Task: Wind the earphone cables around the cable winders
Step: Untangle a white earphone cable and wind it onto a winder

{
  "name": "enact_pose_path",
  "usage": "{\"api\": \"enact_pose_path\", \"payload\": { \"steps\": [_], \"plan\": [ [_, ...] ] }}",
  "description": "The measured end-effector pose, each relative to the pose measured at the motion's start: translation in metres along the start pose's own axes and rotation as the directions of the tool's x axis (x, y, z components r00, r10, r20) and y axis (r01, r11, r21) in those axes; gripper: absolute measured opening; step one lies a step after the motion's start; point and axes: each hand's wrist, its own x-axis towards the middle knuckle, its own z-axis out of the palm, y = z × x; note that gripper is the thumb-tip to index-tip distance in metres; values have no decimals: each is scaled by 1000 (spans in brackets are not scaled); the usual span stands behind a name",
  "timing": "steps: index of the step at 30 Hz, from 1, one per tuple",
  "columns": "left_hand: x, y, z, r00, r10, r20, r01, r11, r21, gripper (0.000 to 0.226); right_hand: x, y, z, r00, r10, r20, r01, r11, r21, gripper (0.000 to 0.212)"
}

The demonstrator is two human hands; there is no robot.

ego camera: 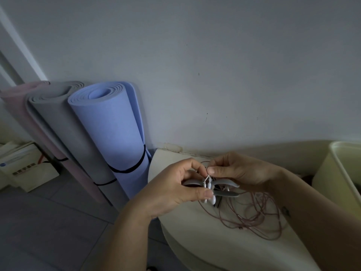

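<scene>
My left hand (pixel 173 189) grips a grey cable winder (pixel 227 183) with curved arms, thumb pressed on its near side. White earphones (pixel 210 199) hang from the winder's middle, the two buds dangling just below my thumb. My right hand (pixel 234 172) pinches the white cable (pixel 207 178) at the top of the winder between thumb and forefinger. A loose tangle of pinkish earphone cable (pixel 259 218) lies on the cream table (pixel 191 231) under and to the right of my hands. A second grey winder piece (pixel 231 195) lies on the table beneath.
Three rolled mats, pink (pixel 17 106), grey (pixel 58 122) and blue (pixel 111 130), lean against the wall at left. A pale yellow bin (pixel 340 173) stands at the right. Cardboard boxes (pixel 25 167) sit on the floor at far left.
</scene>
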Motion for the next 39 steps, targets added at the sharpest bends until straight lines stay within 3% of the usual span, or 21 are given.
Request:
{"api": "enact_pose_path", "payload": {
  "steps": [4, 9, 15, 16, 19, 20, 25, 28, 32, 35, 39],
  "plan": [
    [1, 1, 1, 999, 30, -15, -30, 999, -12, 33, 3, 2, 1, 1000, -21, 21, 21, 999, 32, 47],
    [2, -2, -1, 998, 47, -35, -47, 999, -1, 31, 4, 3, 3, 1000, -21, 7, 21, 999, 27, 49],
    [0, 3, 2, 997, 52, -62, -56, 996, -63, 37, 4, 3, 4, 999, -38, 26, 37, 998, 45, 76],
    [0, 3, 2, 996, 49, -79, -55, 995, -79, 38, 3, 2, 5, 998, -51, 35, 49, 997, 54, 66],
    [0, 3, 2, 987, 36, -158, -57, 990, -132, 38, 1, 4, 11, 994, -106, 1, 106, 993, 53, 11],
    [0, 2, 1, 983, 24, -179, -49, 990, -132, 38, 1, 4, 12, 995, -100, -29, 101, 993, 57, 8],
    [0, -2, -1, 971, 5, -240, -9, 1000, -14, 30, 0, 8, 3, 976, -3, -217, -41, 980, -196, 28],
    [2, -2, 1, 963, 23, -270, -31, 999, -25, 26, -2, 9, 3, 973, -26, -230, -23, 978, -210, 27],
    [5, -9, -4, 923, -5, -385, -74, 979, -188, 37, 3, 14, 8, 970, -9, -242, -22, 992, -125, 23],
    [10, -12, -5, 890, -51, -453, -115, 936, -332, 39, 6, 10, 20, 959, -82, -272, 6, 963, -271, 21],
    [16, -9, -4, 857, -133, -498, -201, 803, -561, 9, 12, 4, 35, 930, -204, -305, 18, 856, -517, 21]
  ]
}}
